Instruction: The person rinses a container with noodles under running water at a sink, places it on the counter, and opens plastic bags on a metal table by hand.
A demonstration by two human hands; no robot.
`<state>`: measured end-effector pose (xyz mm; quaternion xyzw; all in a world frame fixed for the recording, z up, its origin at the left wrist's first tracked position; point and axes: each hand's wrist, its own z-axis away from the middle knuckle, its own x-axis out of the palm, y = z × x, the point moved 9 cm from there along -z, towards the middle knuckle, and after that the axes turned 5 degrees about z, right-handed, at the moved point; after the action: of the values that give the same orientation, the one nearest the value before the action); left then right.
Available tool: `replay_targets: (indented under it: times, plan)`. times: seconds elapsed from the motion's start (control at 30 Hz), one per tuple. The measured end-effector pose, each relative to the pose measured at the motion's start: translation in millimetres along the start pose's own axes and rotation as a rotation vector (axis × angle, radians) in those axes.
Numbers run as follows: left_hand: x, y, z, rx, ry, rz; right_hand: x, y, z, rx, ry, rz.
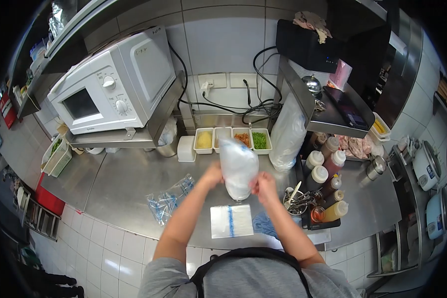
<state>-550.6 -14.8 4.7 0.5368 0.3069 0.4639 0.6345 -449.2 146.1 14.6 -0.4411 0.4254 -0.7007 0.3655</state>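
Observation:
A whitish, translucent plastic bag (239,169) stands upright over the steel counter, slightly blurred. At its left edge is my left hand (214,175), fingers closed on the bag and partly hidden. My right hand (264,187) pinches the lower right side of the same bag. What the bag contains, if anything, I cannot make out. Just in front of it lies a flat white packet with a blue stripe (232,221). Crumpled clear plastic wrapping with blue print (166,201) lies left of my left forearm. A blue cloth (264,225) is partly under my right forearm.
Behind the bag, white tubs hold yellow shreds (204,139), brown bits and chopped green onion (259,140). Squeeze bottles (319,174) and a utensil container (297,202) stand right. A microwave (115,82) sits on a raised shelf left. A tall plastic-wrapped bundle (286,134) leans behind.

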Motion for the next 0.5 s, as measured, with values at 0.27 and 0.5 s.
replay_targets:
  times: [0.27, 0.5]
  plan:
    - [9.1, -85.5, 52.4, 0.181, 0.614, 0.299, -6.3, 8.5, -23.1, -0.315, 0.281, 0.458]
    - [17.5, -55.4, 79.2, 0.422, 0.860, -0.079, -7.3, 24.1, -52.4, -0.367, 0.241, 0.602]
